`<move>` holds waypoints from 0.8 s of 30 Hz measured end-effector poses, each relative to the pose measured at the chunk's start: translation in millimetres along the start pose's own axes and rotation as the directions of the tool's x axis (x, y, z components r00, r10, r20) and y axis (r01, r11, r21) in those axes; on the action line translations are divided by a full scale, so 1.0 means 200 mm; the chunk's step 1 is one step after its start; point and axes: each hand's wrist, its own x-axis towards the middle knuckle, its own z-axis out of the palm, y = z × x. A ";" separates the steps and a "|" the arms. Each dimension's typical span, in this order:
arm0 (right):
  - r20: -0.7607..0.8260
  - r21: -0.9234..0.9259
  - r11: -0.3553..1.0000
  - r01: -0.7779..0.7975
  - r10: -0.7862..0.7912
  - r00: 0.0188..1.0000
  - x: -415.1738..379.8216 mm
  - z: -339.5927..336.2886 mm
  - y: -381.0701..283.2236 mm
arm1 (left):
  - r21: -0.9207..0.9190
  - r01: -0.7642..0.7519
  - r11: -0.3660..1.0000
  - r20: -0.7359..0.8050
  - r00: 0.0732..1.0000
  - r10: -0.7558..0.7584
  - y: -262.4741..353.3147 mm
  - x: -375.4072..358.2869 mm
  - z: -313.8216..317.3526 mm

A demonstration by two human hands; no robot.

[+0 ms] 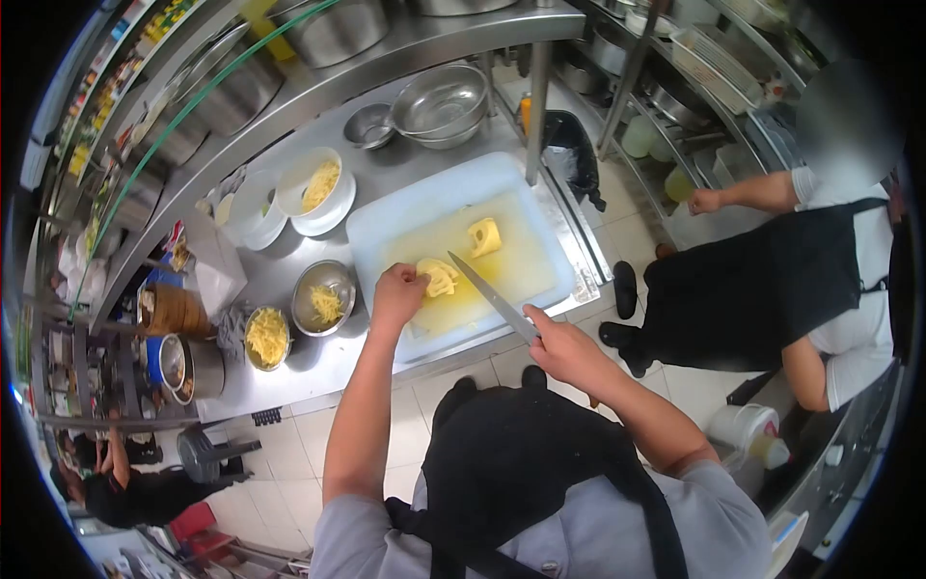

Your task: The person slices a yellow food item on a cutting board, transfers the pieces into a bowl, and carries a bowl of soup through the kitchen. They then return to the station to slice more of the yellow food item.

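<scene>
In R hand (pixel 562 349), grasped by handle: 1 knife (pixel 490 297), w/ tip beside cut yellow pc. (pixel 440 278) on lt. blue board (pixel 386 227). At L hand (pixel 398 294), w/ curled fingers: edge of same pc., can't tell if gripped. Also on board: 2nd yellow pc. (pixel 483 237)

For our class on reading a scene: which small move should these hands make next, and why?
Probably bring the knife over the yellow piece beside the left hand for a careful slice: the right hand holds the knife with its blade close to one side, and the left hand is at the other.
</scene>
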 end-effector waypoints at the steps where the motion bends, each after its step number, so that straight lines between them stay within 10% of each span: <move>1: 0.012 -0.004 1.000 0.012 -0.012 1.000 0.04 0.04 0.01 | -0.004 0.010 1.000 -0.013 1.000 -0.010 -0.03 0.00 0.00; 13: -0.111 -0.301 0.952 0.055 -0.093 0.989 0.17 0.22 -0.08 | -0.058 -0.092 0.994 -0.141 0.987 0.083 -0.01 0.03 0.05; 15: -0.155 -0.298 0.954 0.036 -0.085 0.984 0.15 0.20 -0.10 | 0.297 -0.559 0.774 -0.192 0.759 0.622 -0.04 -0.03 -0.02; 16: -0.163 -0.292 0.956 0.021 -0.071 0.984 0.15 0.21 -0.11 | 0.292 -0.567 0.770 -0.178 0.759 0.626 -0.06 -0.02 -0.04; 18: -0.136 -0.332 0.943 -0.028 -0.018 0.991 0.16 0.22 -0.13 | 0.427 -0.820 0.380 0.206 0.498 0.843 -0.11 0.02 -0.08; 24: -0.179 -0.412 0.909 -0.058 -0.018 0.984 0.18 0.27 -0.18 | 0.432 -0.832 0.347 0.412 0.525 0.745 -0.07 0.08 -0.10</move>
